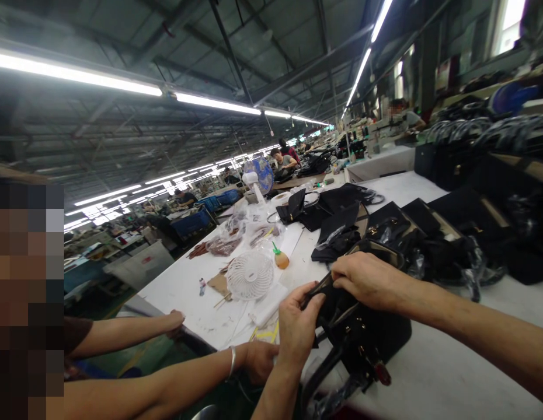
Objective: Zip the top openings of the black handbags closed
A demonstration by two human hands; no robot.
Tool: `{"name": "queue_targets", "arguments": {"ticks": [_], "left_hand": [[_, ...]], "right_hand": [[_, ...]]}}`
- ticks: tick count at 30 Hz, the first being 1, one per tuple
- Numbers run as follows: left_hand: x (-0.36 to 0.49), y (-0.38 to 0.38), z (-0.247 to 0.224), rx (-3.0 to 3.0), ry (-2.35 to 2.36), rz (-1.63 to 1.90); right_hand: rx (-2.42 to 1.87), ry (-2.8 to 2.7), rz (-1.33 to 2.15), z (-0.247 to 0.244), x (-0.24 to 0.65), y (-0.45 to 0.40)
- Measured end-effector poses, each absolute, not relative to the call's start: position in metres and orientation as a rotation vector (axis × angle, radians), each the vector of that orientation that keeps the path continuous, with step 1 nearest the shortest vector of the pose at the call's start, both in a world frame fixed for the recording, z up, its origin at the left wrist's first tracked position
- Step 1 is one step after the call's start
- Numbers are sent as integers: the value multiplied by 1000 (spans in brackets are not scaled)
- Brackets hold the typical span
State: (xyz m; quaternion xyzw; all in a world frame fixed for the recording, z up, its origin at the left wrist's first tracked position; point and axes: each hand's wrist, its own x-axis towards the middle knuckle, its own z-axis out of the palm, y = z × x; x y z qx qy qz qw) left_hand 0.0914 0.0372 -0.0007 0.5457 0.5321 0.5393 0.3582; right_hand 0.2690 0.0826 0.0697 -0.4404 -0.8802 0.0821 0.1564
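Note:
A black handbag (380,344) with gold-coloured fittings lies tilted on the white table in front of me. My left hand (298,321) pinches the bag's upper edge between thumb and fingers. Higher up and to the right, my right hand (363,280) is closed on the rim near the bag's opening, its fingertips partly hidden. A black handle (319,373) hangs toward the table's near side, partly wrapped in clear plastic. Something dark red (382,373) dangles by the fittings.
More black bags (394,221) lie on the right of the white table (175,286). A white fan (250,275), an orange bottle with a green tip (281,258) and plastic-wrapped brown strips (223,242) lie beyond my hands. At left, a co-worker's hands (259,360) touch the table edge.

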Motion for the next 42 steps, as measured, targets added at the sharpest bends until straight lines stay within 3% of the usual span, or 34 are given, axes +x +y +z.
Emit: {"name": "queue_targets", "arguments": {"ticks": [12, 32, 42], "left_hand": [[91, 39, -6, 1440, 1431, 1423], [98, 39, 10, 1787, 1348, 1336], [98, 53, 16, 1857, 1575, 1401]], "right_hand": [[-1363, -2499, 34, 66, 260, 84], [-1449, -2467, -32, 66, 259, 79], [-1420, -2555, 27, 76, 287, 91]]}}
